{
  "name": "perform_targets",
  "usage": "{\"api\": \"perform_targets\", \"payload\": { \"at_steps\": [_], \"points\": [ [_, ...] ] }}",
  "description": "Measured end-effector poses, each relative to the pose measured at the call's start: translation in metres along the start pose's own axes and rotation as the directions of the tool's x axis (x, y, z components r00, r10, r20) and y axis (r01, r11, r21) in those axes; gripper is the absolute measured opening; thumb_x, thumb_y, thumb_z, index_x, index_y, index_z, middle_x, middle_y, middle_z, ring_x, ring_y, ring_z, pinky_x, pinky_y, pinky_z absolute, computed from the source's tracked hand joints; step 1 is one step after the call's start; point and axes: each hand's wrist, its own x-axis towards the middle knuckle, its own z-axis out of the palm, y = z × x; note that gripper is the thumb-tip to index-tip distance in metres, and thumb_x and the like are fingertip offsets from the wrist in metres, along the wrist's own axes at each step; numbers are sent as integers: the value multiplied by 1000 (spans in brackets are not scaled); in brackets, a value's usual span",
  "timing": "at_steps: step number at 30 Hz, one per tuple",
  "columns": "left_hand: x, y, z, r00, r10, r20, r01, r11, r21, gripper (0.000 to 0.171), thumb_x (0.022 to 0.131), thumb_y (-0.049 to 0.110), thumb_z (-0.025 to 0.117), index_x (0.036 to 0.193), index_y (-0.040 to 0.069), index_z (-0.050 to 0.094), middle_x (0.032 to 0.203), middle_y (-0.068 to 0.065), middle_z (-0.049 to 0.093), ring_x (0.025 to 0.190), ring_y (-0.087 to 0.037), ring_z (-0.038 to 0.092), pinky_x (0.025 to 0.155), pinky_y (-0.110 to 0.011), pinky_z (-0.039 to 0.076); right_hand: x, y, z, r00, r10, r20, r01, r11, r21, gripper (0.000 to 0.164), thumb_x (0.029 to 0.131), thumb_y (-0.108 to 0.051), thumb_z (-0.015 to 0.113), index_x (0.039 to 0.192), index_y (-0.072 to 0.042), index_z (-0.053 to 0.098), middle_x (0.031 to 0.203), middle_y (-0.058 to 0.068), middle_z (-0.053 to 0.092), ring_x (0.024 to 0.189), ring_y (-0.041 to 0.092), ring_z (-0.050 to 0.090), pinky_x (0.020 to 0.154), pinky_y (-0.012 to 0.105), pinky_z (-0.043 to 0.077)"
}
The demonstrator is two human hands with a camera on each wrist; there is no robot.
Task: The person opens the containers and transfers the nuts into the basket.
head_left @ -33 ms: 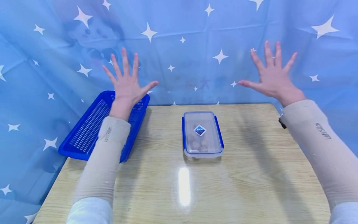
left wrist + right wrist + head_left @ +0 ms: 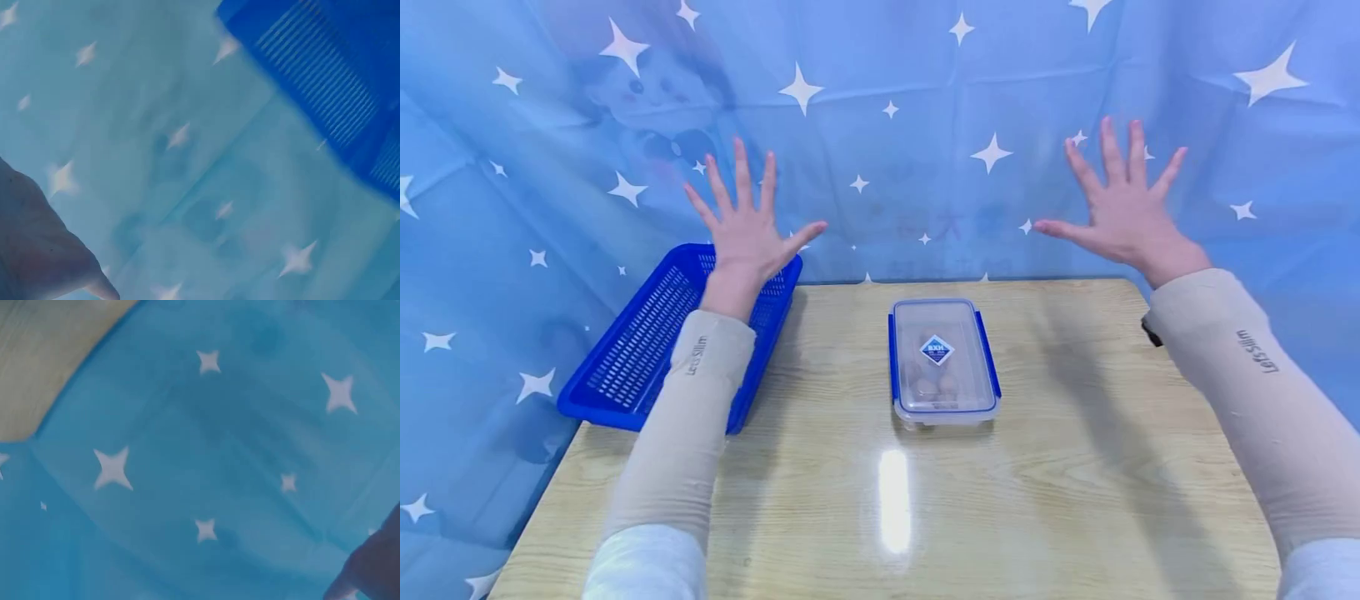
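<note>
My left hand (image 2: 745, 242) is raised with its fingers spread wide, in front of the blue backdrop and above the far end of a blue plastic basket (image 2: 617, 412). It holds nothing. On the other side my right hand (image 2: 1127, 217), also spread and holding nothing, is up beyond the table's far right corner. Between them, lower down on the table, lies a clear food storage container (image 2: 955, 367) with blue side clips and a diamond-shaped label. Several round brownish items show dimly through its lid. Only part of each hand appears in the wrist views.
The wood-grain table (image 2: 1037, 500) carries the basket at its left edge and the container near the middle. A blue cloth (image 2: 887, 167) with white stars hangs behind the table and down its left side. A small black object (image 2: 1152, 333) shows beside the right sleeve.
Both hands have shifted slightly downward and a little closer together, the left moving right and the right moving left. The basket and container have stayed in place.
</note>
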Motion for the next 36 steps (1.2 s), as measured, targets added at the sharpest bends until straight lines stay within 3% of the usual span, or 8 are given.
{"api": "perform_targets", "payload": {
  "at_steps": [8, 23, 36],
  "points": [
    [-6, -1, 16, 996, -5, 84, 5, 1000, -10, 105, 83, 89, 33, 158, 33, -16, 164, -3, -31, 147, -41, -34, 114, -73, -19, 0, -7, 22, 998, -25, 62, 23, 999, 40, 103, 87, -81, 41, 159, -30, -12, 162, 5, -34, 145, 34, -41, 97, 81, -30],
    [-3, 0, 10, 989, -3, 149, 4, 1000, -5, 102, 83, 91, 26, 154, 37, -23, 164, -3, -30, 146, -41, -36, 113, -74, -21, 1, -12, 16, 998, -29, 61, 24, 996, 85, 102, 88, -79, 43, 159, -29, -11, 162, 6, -32, 146, 37, -38, 97, 81, -31],
    [-8, 0, 9, 985, 9, 170, -5, 1000, -26, 102, 85, 87, 31, 156, 35, -19, 166, -6, -26, 147, -43, -32, 113, -74, -20, -2, -14, 22, 998, -26, 58, 20, 994, 108, 102, 89, -79, 41, 160, -26, -10, 163, 10, -29, 148, 39, -32, 98, 82, -28]
  ]
}}
